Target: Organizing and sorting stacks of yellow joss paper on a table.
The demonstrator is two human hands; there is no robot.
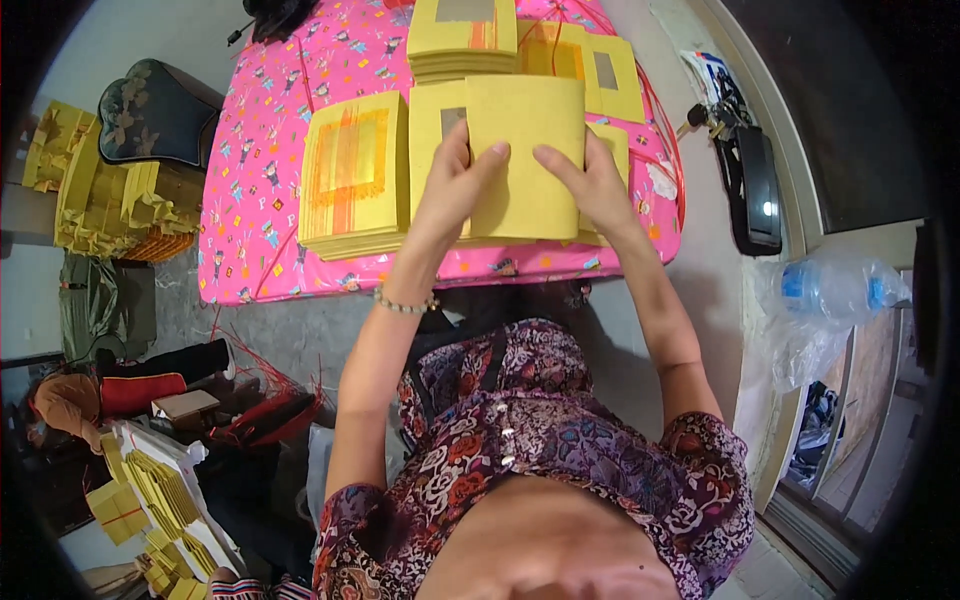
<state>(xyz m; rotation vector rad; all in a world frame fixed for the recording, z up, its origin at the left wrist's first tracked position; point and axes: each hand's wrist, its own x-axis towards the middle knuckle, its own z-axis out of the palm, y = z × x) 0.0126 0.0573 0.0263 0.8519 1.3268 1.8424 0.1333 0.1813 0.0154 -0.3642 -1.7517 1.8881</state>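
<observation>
A blank yellow joss paper sheet or thin bundle is held over the stacks on the table by both of my hands. My left hand grips its left side, thumb on top and fingers mostly hidden. My right hand closes on its right edge the same way. Beneath it, partly covered, lies a stack of yellow joss paper with a grey-silver square. Just left stands a thick stack with an orange-gold foil square. How many sheets I hold cannot be told.
The table has a pink patterned cover. More joss paper stacks stand at its far side, with red string on the right. A chair back and yellow paper piles are at left; another person is lower left.
</observation>
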